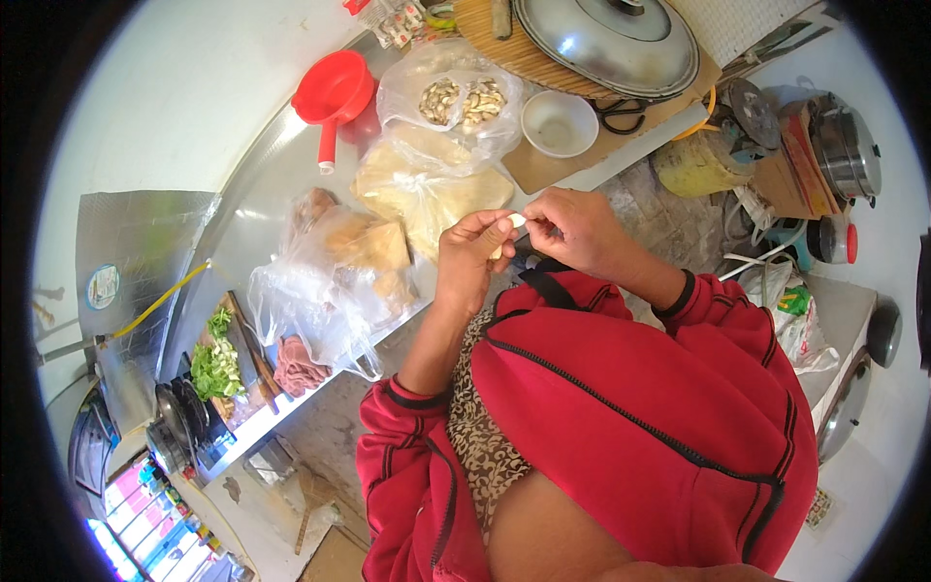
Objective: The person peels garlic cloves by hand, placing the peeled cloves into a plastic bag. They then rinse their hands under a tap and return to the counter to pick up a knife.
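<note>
A small, pale, clove-like piece (516,220) is pinched between the thumb and forefinger of my left hand (476,244). Another bit of pale food (497,253) shows lower down among the same hand's fingers. My right hand (574,229) meets the piece from the other side, its thumb and forefinger pressed together at the tip. Both hands are in the air just off the counter's front edge. Closest to them on the counter are a tied clear bag of flat yellowish food (458,193) and a white bowl (559,124) with a little inside it.
An open plastic bag (407,76) holds small pale-brown pieces (482,100). Around it are a red ladle (334,87), black-handled scissors (620,116) and a lidded wok (611,44). Leftward lie bagged food (371,244), a pink cloth (300,366), and chopped greens (218,367) beside a knife (262,375).
</note>
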Available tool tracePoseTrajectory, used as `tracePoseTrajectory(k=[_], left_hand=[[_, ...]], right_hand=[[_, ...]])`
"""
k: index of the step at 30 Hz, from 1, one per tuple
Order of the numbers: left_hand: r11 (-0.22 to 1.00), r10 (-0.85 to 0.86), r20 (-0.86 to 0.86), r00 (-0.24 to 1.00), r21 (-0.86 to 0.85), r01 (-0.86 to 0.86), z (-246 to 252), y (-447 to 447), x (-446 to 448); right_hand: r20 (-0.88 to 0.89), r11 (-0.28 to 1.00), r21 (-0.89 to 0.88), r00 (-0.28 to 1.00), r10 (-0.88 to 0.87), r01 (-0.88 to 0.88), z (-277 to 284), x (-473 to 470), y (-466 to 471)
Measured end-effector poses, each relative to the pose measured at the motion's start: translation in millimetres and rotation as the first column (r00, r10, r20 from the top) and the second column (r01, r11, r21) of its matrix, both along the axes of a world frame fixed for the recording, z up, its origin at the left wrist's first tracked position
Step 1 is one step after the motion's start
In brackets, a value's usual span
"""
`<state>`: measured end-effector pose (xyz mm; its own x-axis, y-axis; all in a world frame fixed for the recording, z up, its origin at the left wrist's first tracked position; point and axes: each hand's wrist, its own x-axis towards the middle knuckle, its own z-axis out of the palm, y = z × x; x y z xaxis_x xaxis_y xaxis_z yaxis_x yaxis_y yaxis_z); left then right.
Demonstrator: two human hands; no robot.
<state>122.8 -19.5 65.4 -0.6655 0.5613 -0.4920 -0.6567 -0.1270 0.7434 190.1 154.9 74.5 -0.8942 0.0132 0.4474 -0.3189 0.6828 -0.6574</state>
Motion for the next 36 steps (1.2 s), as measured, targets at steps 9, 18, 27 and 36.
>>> tracePoseTrajectory(k=[9,18,27,36], left_hand=[[0.999,-0.039,-0.035,0.999,0.024,0.039,-1,-2,2],[1.000,-0.026,-0.208,0.978,0.011,0.029,-4,-1,2],[0.996,0.013,-0.653,0.757,-0.058,-0.068,-12,0,4],[0.996,0.087,-0.353,0.932,0.012,-0.089,-5,1,5]], right_hand=[[-0.030,1.000,-0.004,0.999,-0.029,0.028,-3,0,1],[0.437,0.779,-0.592,0.894,0.096,0.206,-17,-1,1],[0.516,0.468,-0.816,0.793,0.324,0.339,-6,-2,-5],[0.524,0.538,-0.771,0.820,0.231,0.341,-7,-2,-13]])
